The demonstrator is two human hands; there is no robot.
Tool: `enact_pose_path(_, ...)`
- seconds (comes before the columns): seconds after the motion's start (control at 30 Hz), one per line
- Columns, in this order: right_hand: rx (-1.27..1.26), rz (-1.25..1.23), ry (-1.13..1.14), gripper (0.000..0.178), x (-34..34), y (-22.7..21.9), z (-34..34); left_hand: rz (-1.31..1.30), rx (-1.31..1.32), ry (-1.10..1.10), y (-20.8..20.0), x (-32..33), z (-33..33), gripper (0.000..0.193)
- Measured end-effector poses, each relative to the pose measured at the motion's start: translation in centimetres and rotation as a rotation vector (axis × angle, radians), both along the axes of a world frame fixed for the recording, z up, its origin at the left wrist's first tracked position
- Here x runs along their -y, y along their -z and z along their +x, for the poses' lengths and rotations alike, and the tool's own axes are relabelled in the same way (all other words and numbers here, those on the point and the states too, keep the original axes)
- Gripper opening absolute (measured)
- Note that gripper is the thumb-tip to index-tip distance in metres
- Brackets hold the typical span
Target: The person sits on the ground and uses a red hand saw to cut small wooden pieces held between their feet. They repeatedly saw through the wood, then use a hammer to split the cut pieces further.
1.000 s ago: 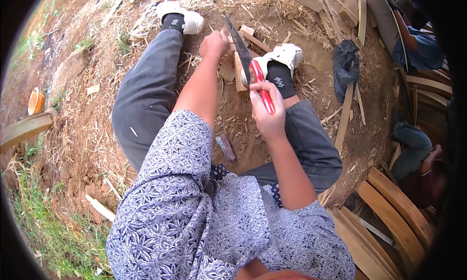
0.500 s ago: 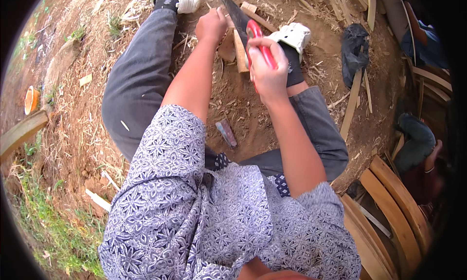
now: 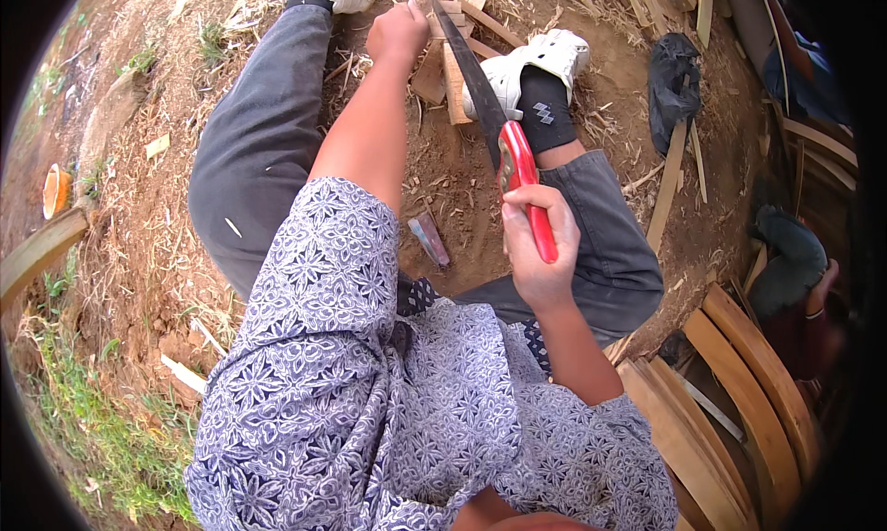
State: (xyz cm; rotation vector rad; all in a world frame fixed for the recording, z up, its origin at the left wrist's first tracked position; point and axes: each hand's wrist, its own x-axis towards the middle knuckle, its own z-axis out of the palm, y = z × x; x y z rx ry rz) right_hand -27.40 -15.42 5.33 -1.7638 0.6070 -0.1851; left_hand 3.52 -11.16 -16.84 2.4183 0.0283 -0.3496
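My right hand (image 3: 543,245) is wrapped round the red handle of a handsaw (image 3: 479,86). The saw's dark blade slants away and to the left, its far end lying by a small wood piece (image 3: 450,20) between my feet. My left hand (image 3: 398,34) is closed at the left end of that wood piece; the fingertips are mostly hidden. Beneath and nearer to me, thicker wood blocks (image 3: 455,86) rest on the soil. The white shoe (image 3: 545,65) on my right foot is beside them, partly behind the blade.
A small reddish-grey block (image 3: 429,242) lies on the dirt between my legs. To the right are a black plastic bag (image 3: 673,92), a long wood strip (image 3: 667,194) and stacked curved planks (image 3: 753,392). Another person's leg (image 3: 787,263) shows at the far right.
My right hand has drawn the saw back toward me and slightly right, so more of the blade and the right shoe shows. My left hand has stayed nearly in place.
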Motion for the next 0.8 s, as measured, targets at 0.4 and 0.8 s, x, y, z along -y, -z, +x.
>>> enact_pose_path(0.4,0.071,0.074,0.075,0.010,1.2,1.8,4.8,-0.003,0.031,0.004,0.5,0.0,-1.0,0.052)
enact_pose_path(0.8,0.081,0.108,0.000,0.009,1.6,2.0,5.5,-0.106,0.010,-0.083,-0.1,0.4,-0.6,0.052)
